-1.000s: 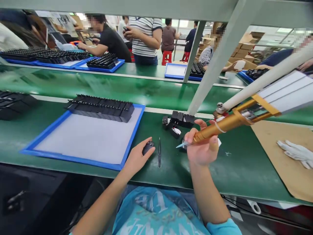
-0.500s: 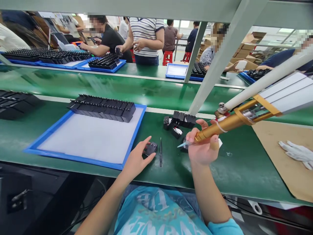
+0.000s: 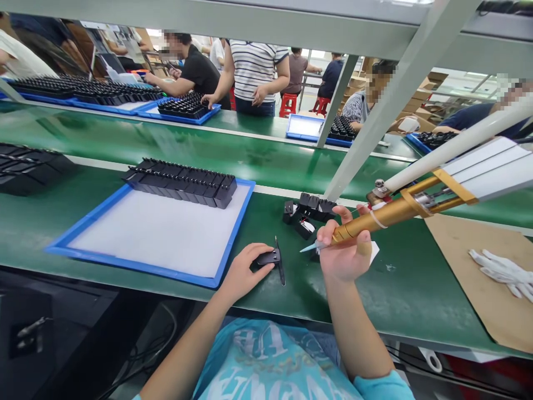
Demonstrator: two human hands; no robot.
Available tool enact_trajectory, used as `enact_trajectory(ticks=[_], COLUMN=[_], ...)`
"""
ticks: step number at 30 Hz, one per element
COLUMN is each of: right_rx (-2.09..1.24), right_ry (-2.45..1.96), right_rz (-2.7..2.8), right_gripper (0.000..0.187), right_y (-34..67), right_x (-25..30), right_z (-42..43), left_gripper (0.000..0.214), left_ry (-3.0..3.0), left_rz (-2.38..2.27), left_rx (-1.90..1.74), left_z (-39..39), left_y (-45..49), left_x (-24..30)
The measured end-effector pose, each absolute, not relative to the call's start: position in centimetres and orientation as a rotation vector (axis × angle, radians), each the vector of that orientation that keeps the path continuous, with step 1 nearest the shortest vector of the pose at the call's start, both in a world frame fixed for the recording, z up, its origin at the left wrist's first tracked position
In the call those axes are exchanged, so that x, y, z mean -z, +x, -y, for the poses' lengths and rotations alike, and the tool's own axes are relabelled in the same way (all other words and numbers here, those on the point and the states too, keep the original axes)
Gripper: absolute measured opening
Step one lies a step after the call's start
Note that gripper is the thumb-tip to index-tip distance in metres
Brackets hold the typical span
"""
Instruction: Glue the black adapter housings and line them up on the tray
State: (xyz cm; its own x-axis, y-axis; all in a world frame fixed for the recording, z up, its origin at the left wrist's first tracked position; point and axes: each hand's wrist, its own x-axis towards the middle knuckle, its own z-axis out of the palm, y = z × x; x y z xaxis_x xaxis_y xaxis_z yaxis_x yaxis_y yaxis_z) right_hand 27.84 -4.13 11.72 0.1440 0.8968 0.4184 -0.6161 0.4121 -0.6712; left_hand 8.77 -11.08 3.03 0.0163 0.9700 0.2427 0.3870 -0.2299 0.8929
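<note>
My left hand [image 3: 248, 272] is closed on a small black plastic housing [image 3: 268, 257], thumb on the near side and fingers on the far side. Dark tweezers [image 3: 282, 273] lie against its right end. In my right hand [image 3: 343, 258] is a gold-coloured glue dispensing gun [image 3: 366, 224] with a pale blue tapered nozzle [image 3: 308, 247] pointing left. Another black housing sits partly hidden behind the nozzle and hand. Beyond them stands a group of black housings [image 3: 317, 206], some with white and red parts inside.
A blue-rimmed tray [image 3: 150, 270] at left bears rows of black housings [image 3: 187, 183]. More housings [image 3: 33, 169] stand at far left. White gloves [image 3: 502, 272] lie on cardboard [image 3: 462, 266] at right. A slanted grey post [image 3: 400, 105] rises behind the gun. People work across the line.
My left hand has closed on the black housing and moved it slightly right, against the tweezers, which now lean. The right hand with the dispensing gun stays nearly in place.
</note>
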Motion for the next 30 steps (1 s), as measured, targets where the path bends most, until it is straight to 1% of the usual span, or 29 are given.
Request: enact_trajectory(ticks=[2, 6, 8, 10, 12, 13, 16, 17, 20, 25, 30], right_rx=[-1.131, -1.134, -1.138, -1.140, -1.137, -1.140, -1.168, -1.180, -1.204, -1.214, -1.188], right_ry=[-0.385, -0.386, -0.383, -0.384, -0.394, -0.398, -0.401, -0.398, -0.386, -0.377, -0.378], right_rz=[0.891, 0.887, 0.882, 0.875, 0.870, 0.871, 0.882, 0.886, 0.881, 0.881, 0.897], right_gripper=[0.033, 0.033, 0.033, 0.033, 0.033, 0.034, 0.037, 0.038, 0.039, 0.040, 0.040], right_y=[27.7, 27.6, 27.6, 27.4, 27.1, 27.0, 26.4, 26.2, 25.6, 25.1, 25.1], right_x=[-11.8, -12.0, -12.0, -12.2, -12.4, -12.5, -12.8, -12.8, -13.1, -13.2, -13.2], right_z=[4.2, 4.3, 4.5, 4.6, 4.8, 4.9, 5.0, 5.0, 5.3, 5.8, 6.0], left_gripper=[0.025, 0.030, 0.032, 0.030, 0.028, 0.029, 0.045, 0.046, 0.033, 0.035, 0.028], left_ry=[1.740, 1.759, 1.678, 1.602, 1.656, 1.739, 1.951, 1.960, 1.877, 1.878, 1.958], left_rz=[-1.417, -1.377, -1.400, -1.486, -1.579, -1.614, -1.736, -1.787, -1.864, -1.718, -1.683], left_rx=[-1.188, -1.078, -1.114, -1.201, -1.256, -1.253, -1.171, -1.130, -1.078, -1.231, -1.370], left_z=[10.8, 10.3, 10.4, 10.8, 11.4, 11.7, 12.3, 12.3, 12.2, 12.3, 12.7], left_y=[8.9, 8.6, 8.5, 8.6, 8.9, 9.1, 9.7, 9.9, 10.4, 11.1, 11.4], left_x=[-3.4, -3.2, -2.6, -1.9, -1.1, -0.8, -0.2, -0.2, -0.6, -2.7, -4.5])
